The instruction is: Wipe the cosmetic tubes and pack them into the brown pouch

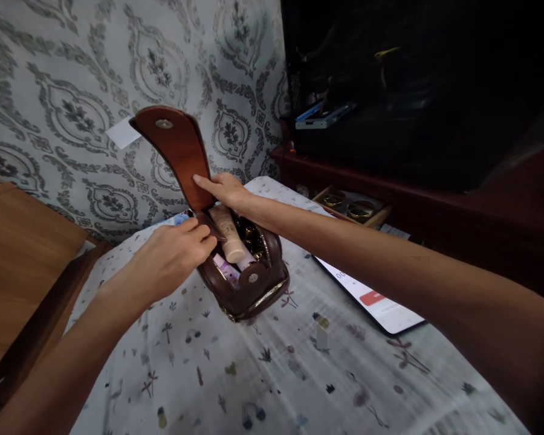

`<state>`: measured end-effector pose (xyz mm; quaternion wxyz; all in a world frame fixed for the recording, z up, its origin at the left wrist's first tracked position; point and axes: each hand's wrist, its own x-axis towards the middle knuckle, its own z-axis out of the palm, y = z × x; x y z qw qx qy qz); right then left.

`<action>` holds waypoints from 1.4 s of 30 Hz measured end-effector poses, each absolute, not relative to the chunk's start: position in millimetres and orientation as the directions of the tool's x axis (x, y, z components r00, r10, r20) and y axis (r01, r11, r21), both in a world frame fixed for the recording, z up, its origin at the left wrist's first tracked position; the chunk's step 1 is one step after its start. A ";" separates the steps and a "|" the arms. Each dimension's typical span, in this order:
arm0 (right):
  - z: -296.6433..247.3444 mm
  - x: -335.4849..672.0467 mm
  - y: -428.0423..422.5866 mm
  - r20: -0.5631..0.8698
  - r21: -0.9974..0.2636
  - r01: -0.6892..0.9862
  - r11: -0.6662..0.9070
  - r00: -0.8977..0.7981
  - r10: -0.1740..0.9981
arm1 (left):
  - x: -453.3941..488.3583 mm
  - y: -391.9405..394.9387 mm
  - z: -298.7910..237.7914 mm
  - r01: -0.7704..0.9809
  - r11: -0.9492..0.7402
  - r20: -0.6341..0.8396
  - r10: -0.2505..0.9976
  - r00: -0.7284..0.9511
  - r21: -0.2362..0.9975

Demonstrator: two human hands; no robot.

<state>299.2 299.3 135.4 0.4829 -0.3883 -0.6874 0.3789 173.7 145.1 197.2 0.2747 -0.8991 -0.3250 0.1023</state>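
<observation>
A brown leather pouch (254, 290) stands open on the patterned cloth (276, 374). Its flap (181, 148) is lifted upright, with a metal snap near the top. My right hand (224, 188) rests on the flap's inner side, fingers stretched flat, holding it back. My left hand (174, 257) is at the pouch's left rim, fingers curled on the edge of the opening. Inside lie a beige tube (228, 235), a pink-and-white tube (229, 269) and some dark items I cannot make out.
A tablet or phone (374, 299) with a lit white screen lies on the cloth to the right. A wooden surface (18, 260) is at left. Behind are a dark wooden cabinet (435, 199), a tray with round tins (351, 205) and patterned wallpaper.
</observation>
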 end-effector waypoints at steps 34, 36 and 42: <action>132.6 300.8 302.2 0.373 -0.899 0.129 0.418 -0.271 0.887 | 160.9 138.8 134.5 0.888 -0.459 0.618 0.697 0.365 -0.006; 132.1 300.5 302.4 0.366 -0.906 0.114 0.407 -0.270 0.891 | 172.5 136.0 134.6 0.876 -0.455 0.582 0.674 0.456 -0.159; 131.1 300.3 302.3 0.364 -0.917 0.070 0.393 -0.257 0.895 | 193.3 126.4 138.0 0.642 -0.458 0.405 0.515 0.755 -0.615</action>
